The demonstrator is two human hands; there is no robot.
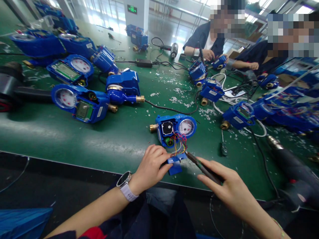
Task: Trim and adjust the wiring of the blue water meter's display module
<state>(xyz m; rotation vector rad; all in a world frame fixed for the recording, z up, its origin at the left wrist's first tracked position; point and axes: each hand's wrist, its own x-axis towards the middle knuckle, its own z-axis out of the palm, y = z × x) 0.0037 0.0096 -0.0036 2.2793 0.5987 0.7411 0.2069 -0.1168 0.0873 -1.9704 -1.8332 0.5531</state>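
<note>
A blue water meter [163, 132] with a round dial and an uncovered square compartment lies on the green table in front of me. Red, yellow and dark wires [179, 142] run from it to a small blue plastic part [177, 158]. My left hand [155, 163] pinches that part at its left end between thumb and fingers. In my right hand [225, 182] are dark-handled pliers [203, 167], their jaws touching or close to the part's right end by the wires. Whether the jaws grip anything is too small to tell. A flat blue piece [175, 168] lies just below the part.
Several blue meters [91, 105] stand at the left, more [239, 116] at the right. A heat gun [289, 162] lies front right, near a screwdriver [223, 149]. Cables and white scraps [178, 93] are strewn mid-table. Two people work across the table, a hand [208, 54] among meters.
</note>
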